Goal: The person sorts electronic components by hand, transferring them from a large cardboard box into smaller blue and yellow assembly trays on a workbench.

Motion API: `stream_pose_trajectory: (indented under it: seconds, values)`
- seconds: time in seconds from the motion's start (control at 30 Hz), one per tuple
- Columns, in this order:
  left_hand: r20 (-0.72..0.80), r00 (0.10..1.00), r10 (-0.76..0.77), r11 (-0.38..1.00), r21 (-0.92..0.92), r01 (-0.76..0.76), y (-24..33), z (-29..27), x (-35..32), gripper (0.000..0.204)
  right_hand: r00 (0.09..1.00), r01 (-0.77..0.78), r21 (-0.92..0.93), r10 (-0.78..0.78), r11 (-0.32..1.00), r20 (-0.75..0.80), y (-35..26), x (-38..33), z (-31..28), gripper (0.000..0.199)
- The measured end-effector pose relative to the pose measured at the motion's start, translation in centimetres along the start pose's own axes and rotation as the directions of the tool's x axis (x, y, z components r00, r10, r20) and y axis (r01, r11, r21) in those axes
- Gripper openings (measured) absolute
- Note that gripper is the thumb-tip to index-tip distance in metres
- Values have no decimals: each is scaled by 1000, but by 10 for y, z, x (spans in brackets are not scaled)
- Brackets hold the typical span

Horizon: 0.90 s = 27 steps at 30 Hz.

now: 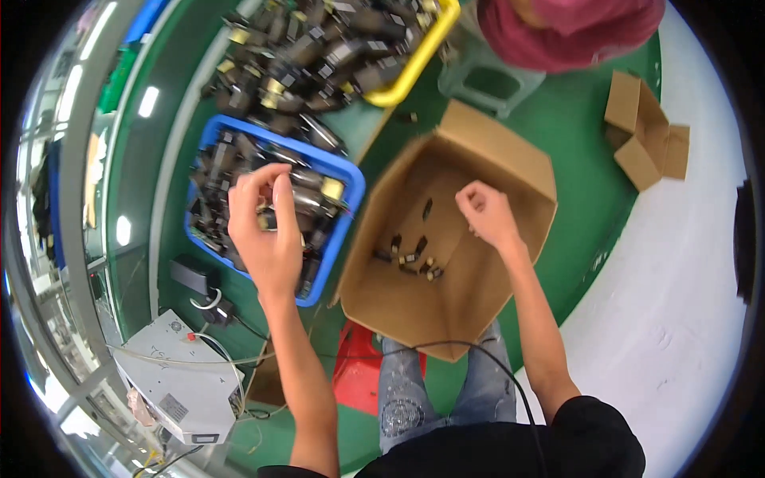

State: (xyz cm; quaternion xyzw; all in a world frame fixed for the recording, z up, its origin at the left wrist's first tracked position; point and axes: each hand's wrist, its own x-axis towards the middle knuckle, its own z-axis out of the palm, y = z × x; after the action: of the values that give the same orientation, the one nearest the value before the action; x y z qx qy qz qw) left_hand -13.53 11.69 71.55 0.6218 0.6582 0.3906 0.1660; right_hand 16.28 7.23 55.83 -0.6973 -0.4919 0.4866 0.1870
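Left hand: the left hand (269,247) has thumb and forefinger curved toward each other above the blue basket (356,179); blur leaves me unable to tell whether anything is pinched there.
Right hand: the right hand (492,217) has its fingers curled inward over the cardboard box (402,315); its palm is turned out of sight, so I cannot tell whether it grasps something.
Dark parts: the dark parts (307,177) fill the basket beneath and around the left hand, which covers some of them; their exact kind is smeared by blur.
Small pieces: several small dark pieces (422,245) lie on the box floor, left of the right hand and lower; shapes hard to make out.
Heap: beyond the left hand, a heap of similar parts (319,48) lies by a yellow rim (422,70), both cut off by the upper edge.
Co-worker: beyond the right hand, a maroon cap (574,40), cropped above, partly hides a pale stool (490,84).
Cable: nearer the body than both hands, a black cable (510,371) crosses the jeans (402,402).
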Motion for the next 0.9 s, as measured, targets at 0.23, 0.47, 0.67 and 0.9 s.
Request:
stream_pose_trajectory:
  seconds: [0.23, 0.47, 0.67, 0.9]
  values:
    - [711, 604, -361, 802, -93, 590, -150, 230, -209, 22, 719, -441, -505, 629, 742, 296, 387, -27, 193, 40]
    - [720, 411, -559, 829, 465, 312, -405, 403, -331, 33, 860, -510, -8, 510, 860, -6, 463, 72, 302, 68]
    - [636, 216, -741, 656, 755, 26, -465, 446, -406, 47, 897, -432, -136, 409, 892, -170, 444, 213, 324, 55]
    - [912, 43, -407, 909, 409, -79, -457, 404, -452, 47, 997, 71, -487, -55, 870, 47, 483, 90, 382, 41]
